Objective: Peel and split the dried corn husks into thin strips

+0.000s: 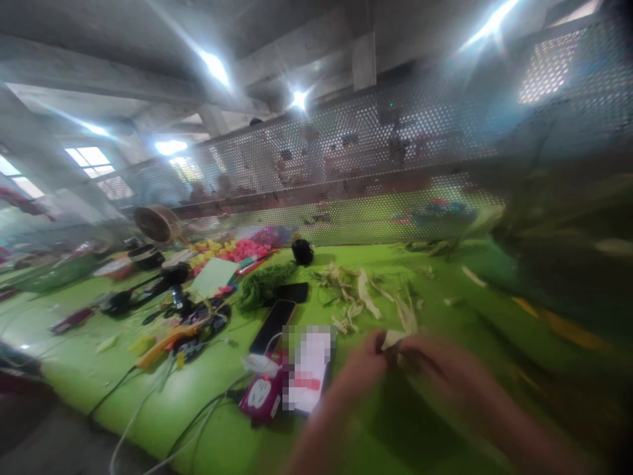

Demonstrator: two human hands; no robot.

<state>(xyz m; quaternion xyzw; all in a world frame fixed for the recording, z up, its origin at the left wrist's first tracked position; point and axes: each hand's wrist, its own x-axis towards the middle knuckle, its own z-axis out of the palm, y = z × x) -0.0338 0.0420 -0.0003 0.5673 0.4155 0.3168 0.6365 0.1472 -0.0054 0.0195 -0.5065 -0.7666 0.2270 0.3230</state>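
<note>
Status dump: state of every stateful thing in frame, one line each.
Left hand: closed, pinching pale strip.
Right hand: closed on the same strip.
Phone: flat, screen dark.
Ceiling lights: on.
Fan: too blurred to tell if spinning.
Husk pile: loose, scattered on green table.

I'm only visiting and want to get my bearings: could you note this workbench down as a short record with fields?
Surface: green table
Left hand: seems to pinch a pale strip
Right hand: on the same strip
Beyond the hands: pile of pale strips
To the left: dark phone, pink case
Behind: perforated metal screen
Sharpness: blurred
</note>
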